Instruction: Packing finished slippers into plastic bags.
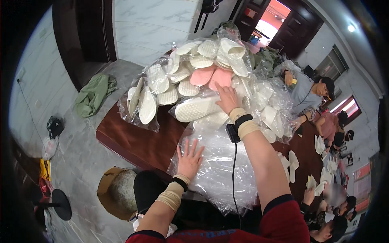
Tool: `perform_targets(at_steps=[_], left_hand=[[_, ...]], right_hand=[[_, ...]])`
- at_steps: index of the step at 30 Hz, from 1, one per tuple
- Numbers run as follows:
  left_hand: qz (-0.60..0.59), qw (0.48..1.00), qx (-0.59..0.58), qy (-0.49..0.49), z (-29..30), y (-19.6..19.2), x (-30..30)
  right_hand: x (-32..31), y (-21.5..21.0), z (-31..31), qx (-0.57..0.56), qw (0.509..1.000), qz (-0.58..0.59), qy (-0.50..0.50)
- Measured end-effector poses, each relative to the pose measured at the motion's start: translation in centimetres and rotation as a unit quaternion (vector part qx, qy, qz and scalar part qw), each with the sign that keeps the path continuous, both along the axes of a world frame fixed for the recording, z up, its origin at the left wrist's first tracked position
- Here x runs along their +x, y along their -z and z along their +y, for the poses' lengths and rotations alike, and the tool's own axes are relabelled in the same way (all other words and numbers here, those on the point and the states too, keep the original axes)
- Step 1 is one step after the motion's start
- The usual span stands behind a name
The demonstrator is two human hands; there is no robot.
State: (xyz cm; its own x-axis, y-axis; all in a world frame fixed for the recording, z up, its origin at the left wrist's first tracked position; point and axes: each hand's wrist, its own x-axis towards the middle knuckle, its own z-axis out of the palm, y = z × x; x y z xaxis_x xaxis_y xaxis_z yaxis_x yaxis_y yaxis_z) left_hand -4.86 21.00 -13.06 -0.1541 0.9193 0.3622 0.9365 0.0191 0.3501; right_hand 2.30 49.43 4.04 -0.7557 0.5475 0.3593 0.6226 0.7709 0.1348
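On the dark red table (133, 141), the left hand (188, 158) lies flat with fingers spread on a stack of clear plastic bags (221, 170), gripping nothing. The right hand (227, 98) reaches farther out, fingers open and apart, its palm pressing a bagged white slipper (195, 108) at the foot of the slipper heap (202, 69); it closes on nothing either.

The heap is steep, and the slick wrapping gives little hold. A push or tug at that low slipper could likely loosen the ones above and send bags sliding toward the table's left edge, where one bundle (142, 103) already overhangs. The flat bags under the left hand could also slip off the near edge if the weight lifts.

Two pink slippers (211, 76) lie near the top; the white ones number perhaps twenty, though the glare on the plastic makes the count uncertain. At least three other people (312, 93) sit along the right side. A green cloth (94, 93) lies on the floor.
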Motion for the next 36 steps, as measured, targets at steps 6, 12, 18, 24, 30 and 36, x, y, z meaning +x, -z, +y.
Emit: perform_targets(at_steps=[6,12,18,24,30,36], left_hand=[[-0.021,1.0,0.002,0.005,0.0,0.4,0.6],[-0.011,1.0,0.01,-0.002,-0.1,0.8,0.7],[0.017,1.0,-0.01,0.004,-0.2,0.3,1.5],[0.016,1.0,-0.01,0.017,0.0,0.7,2.8],[-0.034,0.995,-0.076,0.05,0.3,0.3,1.4],[-0.029,0.99,-0.025,0.133,-0.3,-7.2,1.3]], right_hand=[[5.7,-4.8,-1.0,-0.145,0.973,0.179,-0.009],[16.4,-11.7,-14.2,0.095,0.977,0.172,-0.08],[28.2,-0.7,-28.8,-0.062,0.996,0.039,-0.052],[36.3,3.5,-34.0,-0.191,0.896,0.325,0.235],[36.2,5.3,-31.0,-0.251,0.858,0.297,0.336],[33.8,6.0,-29.8,-0.209,0.899,0.247,0.294]])
